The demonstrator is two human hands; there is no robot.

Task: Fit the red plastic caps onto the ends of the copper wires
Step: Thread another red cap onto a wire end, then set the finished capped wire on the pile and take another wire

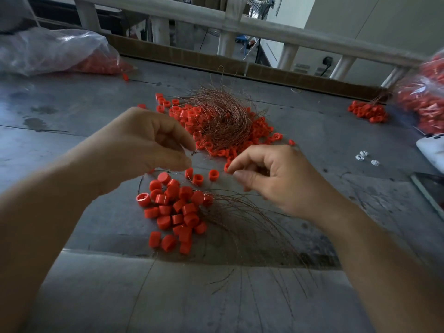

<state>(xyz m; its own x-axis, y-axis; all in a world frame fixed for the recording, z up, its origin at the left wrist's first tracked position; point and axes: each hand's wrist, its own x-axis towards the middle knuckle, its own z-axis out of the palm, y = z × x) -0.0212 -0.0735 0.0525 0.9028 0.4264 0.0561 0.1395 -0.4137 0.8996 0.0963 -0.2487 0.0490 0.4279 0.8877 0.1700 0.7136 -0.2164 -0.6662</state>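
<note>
My left hand (149,143) hovers above the grey table (72,131), thumb and forefinger pinched on the tip of a thin copper wire (193,153). My right hand (271,176) reaches left, its fingertips closed on a red cap (227,167) at the edge of the loose pile. A tangled heap of bare copper wires (221,118) lies on a spread of red caps (192,116) behind my hands. Nearer me sits a cluster of caps fitted on wires (175,207), whose wires (252,227) fan out to the lower right.
A clear bag of red caps (55,54) lies at the far left, another bag (425,97) at the far right beside a small cap cluster (367,112). A white device (432,150), white bits (362,156) and a dark flat object (430,188) sit right. A railing (240,22) borders the back.
</note>
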